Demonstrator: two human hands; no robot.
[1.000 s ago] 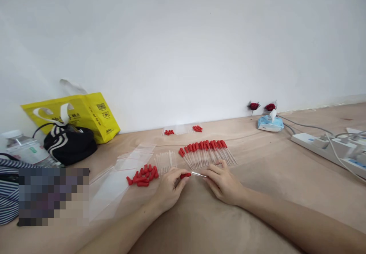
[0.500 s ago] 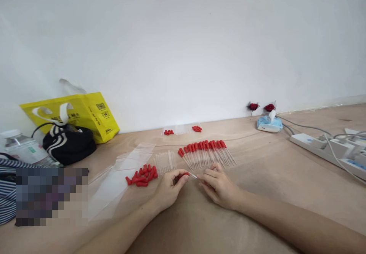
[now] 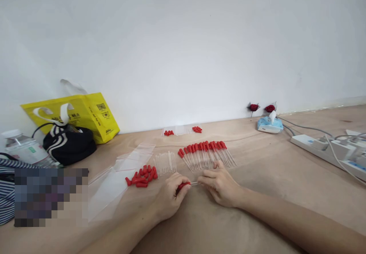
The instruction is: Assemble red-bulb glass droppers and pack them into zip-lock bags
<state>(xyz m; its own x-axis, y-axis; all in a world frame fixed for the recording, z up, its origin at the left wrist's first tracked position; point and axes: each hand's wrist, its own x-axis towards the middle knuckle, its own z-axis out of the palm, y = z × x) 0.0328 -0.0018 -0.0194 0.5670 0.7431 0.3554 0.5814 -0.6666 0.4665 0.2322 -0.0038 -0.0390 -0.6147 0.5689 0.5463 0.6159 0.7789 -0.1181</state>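
Bulb of red rubber (image 3: pixel 183 186), by its look, is pinched between the thumb and fingers of my left hand (image 3: pixel 169 196), and a slim clear tube (image 3: pixel 195 183) lies in line with it, reaching across to my right hand (image 3: pixel 222 185), whose fingers are closed round the other end. Both hands are low over the middle of the pale wooden bench (image 3: pixel 188 227), near a row of clear droppers with red tops (image 3: pixel 204 155). Whether the tube sits inside the bulb, my fingers hide too much for me to tell.

The bulb should be light, soft and a bit grippy; I'd hold it near its mouth, where it ought to buckle least. The tube looks light, stiff and smooth, either glass or hard plastic, so it could slip or snap if bent. I'd grip it gently, close to the bulb, keep the two straight, and spare the thin tip any force.

Left of my hands lies a loose heap of red rubber bulbs (image 3: pixel 143 176), with a group of bare clear tubes (image 3: pixel 165 163) between it and the droppers. Flat clear zip bags (image 3: pixel 110 189) spread further left, beside the heap
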